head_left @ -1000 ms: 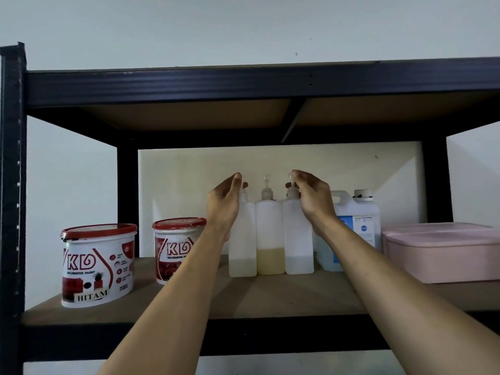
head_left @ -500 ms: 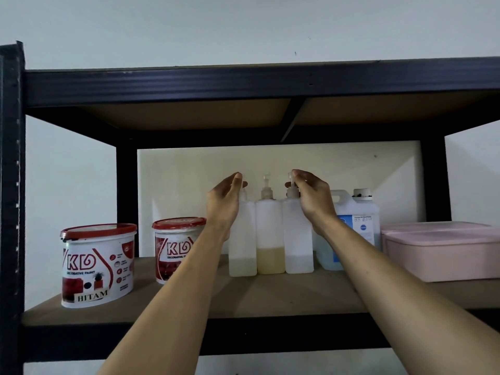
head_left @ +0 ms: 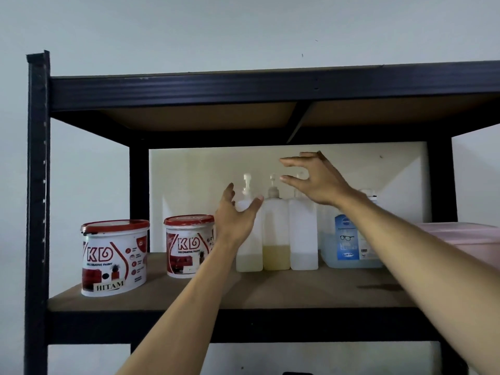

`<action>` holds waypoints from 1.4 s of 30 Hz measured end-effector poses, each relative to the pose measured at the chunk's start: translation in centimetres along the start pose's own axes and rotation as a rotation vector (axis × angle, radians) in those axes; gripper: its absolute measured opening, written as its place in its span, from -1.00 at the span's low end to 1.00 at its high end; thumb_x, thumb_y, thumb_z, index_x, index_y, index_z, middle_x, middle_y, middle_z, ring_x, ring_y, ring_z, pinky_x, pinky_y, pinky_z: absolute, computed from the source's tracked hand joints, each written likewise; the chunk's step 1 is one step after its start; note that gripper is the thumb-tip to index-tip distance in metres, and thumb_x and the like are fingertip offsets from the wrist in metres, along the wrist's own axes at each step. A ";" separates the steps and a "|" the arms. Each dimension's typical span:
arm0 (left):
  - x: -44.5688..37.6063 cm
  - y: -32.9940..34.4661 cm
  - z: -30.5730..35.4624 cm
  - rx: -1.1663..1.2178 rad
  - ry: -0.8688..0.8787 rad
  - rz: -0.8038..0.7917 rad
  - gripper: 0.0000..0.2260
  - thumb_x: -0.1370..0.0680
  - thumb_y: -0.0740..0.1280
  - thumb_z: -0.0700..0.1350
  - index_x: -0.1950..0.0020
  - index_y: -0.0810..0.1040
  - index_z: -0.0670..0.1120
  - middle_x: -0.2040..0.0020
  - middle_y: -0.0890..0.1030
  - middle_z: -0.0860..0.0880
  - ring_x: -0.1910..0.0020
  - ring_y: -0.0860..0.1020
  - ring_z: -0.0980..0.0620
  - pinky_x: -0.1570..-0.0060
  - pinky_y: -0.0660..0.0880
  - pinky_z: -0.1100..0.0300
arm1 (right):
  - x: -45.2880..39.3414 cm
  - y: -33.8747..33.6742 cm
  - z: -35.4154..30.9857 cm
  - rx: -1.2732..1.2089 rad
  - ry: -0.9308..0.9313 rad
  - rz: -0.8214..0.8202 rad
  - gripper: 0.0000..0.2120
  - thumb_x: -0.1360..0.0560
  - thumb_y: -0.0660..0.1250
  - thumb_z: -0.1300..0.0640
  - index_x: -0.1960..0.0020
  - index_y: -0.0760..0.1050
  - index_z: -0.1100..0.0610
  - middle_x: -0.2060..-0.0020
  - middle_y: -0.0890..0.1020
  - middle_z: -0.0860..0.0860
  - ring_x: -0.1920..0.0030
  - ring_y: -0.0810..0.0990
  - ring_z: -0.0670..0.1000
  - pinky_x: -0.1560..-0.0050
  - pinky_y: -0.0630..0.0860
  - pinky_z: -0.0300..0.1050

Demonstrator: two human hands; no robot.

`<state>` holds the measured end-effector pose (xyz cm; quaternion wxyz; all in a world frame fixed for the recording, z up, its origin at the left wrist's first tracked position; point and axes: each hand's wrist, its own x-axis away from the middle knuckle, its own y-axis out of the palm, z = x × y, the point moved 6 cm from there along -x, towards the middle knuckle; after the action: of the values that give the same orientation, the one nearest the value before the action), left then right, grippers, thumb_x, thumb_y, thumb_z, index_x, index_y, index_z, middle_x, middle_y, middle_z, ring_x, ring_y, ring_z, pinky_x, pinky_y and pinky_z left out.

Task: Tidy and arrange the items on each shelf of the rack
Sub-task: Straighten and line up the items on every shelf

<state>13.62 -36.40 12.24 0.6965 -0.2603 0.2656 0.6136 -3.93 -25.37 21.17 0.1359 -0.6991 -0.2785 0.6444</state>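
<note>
Observed from in front of the rack [head_left: 38,185], middle shelf [head_left: 311,288] at eye level.

Left hand [head_left: 234,223]: raised in front of the leftmost pump bottle [head_left: 249,239]. Fingers [head_left: 230,192] spread apart and loosely extended, thumb out to the right near the bottle's shoulder. Holds nothing; whether the palm touches the bottle cannot be told from here.

Right hand [head_left: 320,180]: lifted above the bottle row, palm turned left. Fingers [head_left: 295,160] straight and held together on top, thumb below them, a clear gap between. Nothing gripped. It hangs in front of the pump head of the right pump bottle [head_left: 303,234], not in contact.

Bottle row: three translucent pump bottles upright, side by side and touching, toward the back of the shelf. The middle pump bottle [head_left: 276,236] has yellowish liquid at the bottom; the outer two hold a pale, low fill.

Also on the shelf: two red-lidded paint tubs, the large paint tub [head_left: 115,258] near the front left, the small paint tub [head_left: 189,246] further back just left of the left forearm. A blue-labelled jug [head_left: 349,242] stands just right of the bottles; a pink box [head_left: 476,239] is at the far right, partly behind the right forearm.
</note>
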 end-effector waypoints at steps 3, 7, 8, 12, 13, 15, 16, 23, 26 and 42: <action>0.7 0.5 -1.5 -0.002 -0.068 0.016 -0.20 -0.50 0.50 0.12 -0.62 0.19 -0.03 -0.52 0.39 -0.06 -0.47 0.38 -0.10 -0.41 0.39 0.03 | -1.8 0.1 -0.8 0.069 0.002 -0.240 -0.59 -0.63 0.28 -0.19 -0.43 0.52 -0.10 -0.41 0.55 -0.15 -0.50 0.39 -0.08 -0.63 -0.19 0.17; 1.5 0.7 -3.4 0.011 -0.107 0.030 -0.31 -0.49 0.50 0.12 -0.55 0.32 0.02 -0.38 0.53 0.00 -0.30 0.52 -0.03 -0.31 0.51 0.00 | -3.9 0.0 -0.9 0.095 0.047 -0.369 -0.63 -0.67 0.19 -0.21 -0.38 0.57 -0.14 -0.40 0.54 -0.18 -0.52 0.37 -0.05 -0.62 -0.17 0.22; 1.7 0.7 -3.8 0.004 -0.111 0.027 -0.34 -0.49 0.50 0.12 -0.52 0.36 0.03 -0.32 0.55 0.02 -0.26 0.54 -0.02 -0.28 0.53 -0.03 | -4.2 0.0 -0.8 0.107 0.057 -0.383 -0.64 -0.67 0.20 -0.21 -0.36 0.58 -0.14 -0.40 0.55 -0.19 -0.52 0.36 -0.04 -0.62 -0.13 0.23; 1.9 0.5 -4.3 0.003 -0.129 0.004 -0.38 -0.49 0.49 0.10 -0.51 0.39 0.03 -0.28 0.57 0.02 -0.21 0.57 -0.04 -0.20 0.58 -0.10 | -4.9 0.2 -0.4 0.066 0.076 -0.383 -0.73 -0.63 0.31 -0.16 -0.25 0.65 -0.13 -0.31 0.61 -0.21 -0.43 0.48 -0.07 -0.59 0.11 0.24; 1.8 0.5 -4.3 -0.003 -0.124 0.003 -0.38 -0.49 0.50 0.09 -0.50 0.40 0.02 -0.28 0.58 0.02 -0.21 0.57 -0.03 -0.19 0.58 -0.09 | -4.9 0.3 -0.4 0.045 0.073 -0.370 -0.75 -0.61 0.35 -0.15 -0.22 0.67 -0.13 -0.28 0.63 -0.22 -0.39 0.51 -0.08 -0.58 0.16 0.25; 1.9 0.4 -4.2 -0.014 -0.116 0.003 -0.39 -0.49 0.50 0.08 -0.49 0.41 0.01 -0.27 0.58 0.02 -0.20 0.57 -0.02 -0.19 0.58 -0.08 | -4.9 0.5 -0.3 0.021 0.066 -0.349 -0.77 -0.59 0.39 -0.15 -0.18 0.68 -0.13 -0.24 0.65 -0.22 -0.35 0.54 -0.10 -0.55 0.23 0.24; 2.0 0.4 -4.2 -0.018 -0.116 0.002 -0.39 -0.49 0.51 0.08 -0.49 0.41 0.01 -0.27 0.57 0.02 -0.20 0.57 -0.02 -0.19 0.58 -0.07 | -4.9 0.5 -0.3 0.013 0.064 -0.341 -0.77 -0.58 0.40 -0.16 -0.17 0.69 -0.13 -0.23 0.66 -0.22 -0.33 0.55 -0.11 -0.53 0.28 0.22; 2.1 0.3 -4.1 -0.026 -0.116 -0.003 -0.38 -0.50 0.50 0.08 -0.50 0.39 0.01 -0.29 0.55 0.01 -0.23 0.55 -0.03 -0.21 0.57 -0.07 | -4.4 0.3 -1.1 -0.024 0.065 -0.345 -0.75 -0.56 0.43 -0.12 -0.18 0.70 -0.06 -0.21 0.68 -0.17 -0.31 0.56 -0.11 -0.43 0.41 -0.01; 2.2 0.4 -4.2 -0.019 -0.117 -0.002 -0.39 -0.50 0.50 0.07 -0.50 0.40 0.00 -0.28 0.57 0.02 -0.22 0.56 -0.02 -0.22 0.57 -0.06 | -4.3 0.3 -1.4 -0.026 0.071 -0.350 -0.74 -0.58 0.42 -0.09 -0.21 0.69 -0.04 -0.23 0.67 -0.15 -0.32 0.55 -0.11 -0.34 0.42 -0.12; 3.3 0.0 -3.9 -0.162 -0.116 -0.092 -0.23 -0.43 0.57 0.08 -0.54 0.31 -0.04 -0.37 0.50 -0.01 -0.31 0.50 -0.06 -0.24 0.49 0.07 | 10.3 1.2 3.1 -0.074 0.349 0.105 -0.27 -0.30 0.65 -0.14 -0.34 0.55 0.19 -0.16 0.68 0.09 0.10 0.65 -0.08 -0.06 0.55 -0.19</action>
<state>13.81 -36.71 7.14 0.7148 -0.2919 0.1623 0.6145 -6.55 -21.02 11.64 0.1223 -0.8184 -0.2373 0.5090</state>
